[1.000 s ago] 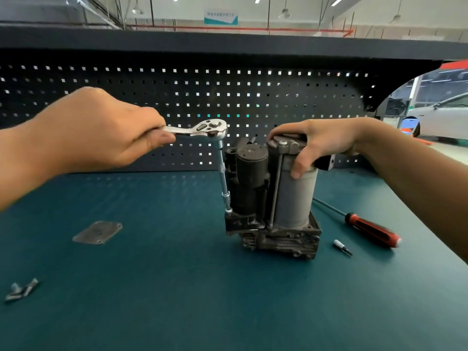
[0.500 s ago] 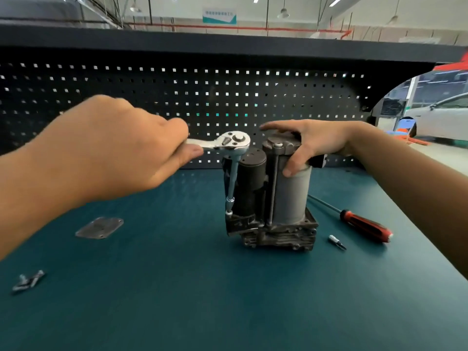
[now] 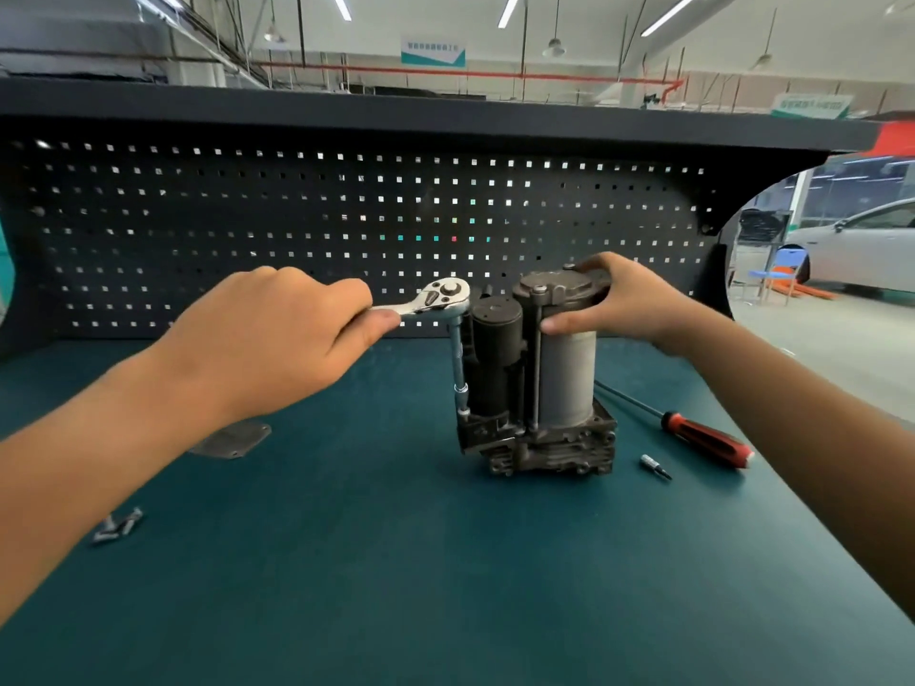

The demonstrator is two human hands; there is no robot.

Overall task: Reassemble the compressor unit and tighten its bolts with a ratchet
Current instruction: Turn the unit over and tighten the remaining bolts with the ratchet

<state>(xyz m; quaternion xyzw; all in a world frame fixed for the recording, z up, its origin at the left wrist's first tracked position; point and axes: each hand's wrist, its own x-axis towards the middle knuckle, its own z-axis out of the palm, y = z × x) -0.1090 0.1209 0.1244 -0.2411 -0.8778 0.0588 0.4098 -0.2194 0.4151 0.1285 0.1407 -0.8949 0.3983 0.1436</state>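
The compressor unit (image 3: 539, 388) stands upright mid-bench (image 3: 396, 561). The left hand (image 3: 277, 339) grips the ratchet (image 3: 440, 299), whose head now sits closer to the unit than 1 second ago. The right hand (image 3: 629, 299) clasps its top cap.

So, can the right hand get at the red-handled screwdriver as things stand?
Probably yes: the red-handled screwdriver lies uncovered right of the compressor, below the right hand, which must first release the compressor's top.

Head-worn camera looks forward and down, close over the workbench (image 3: 396, 561).
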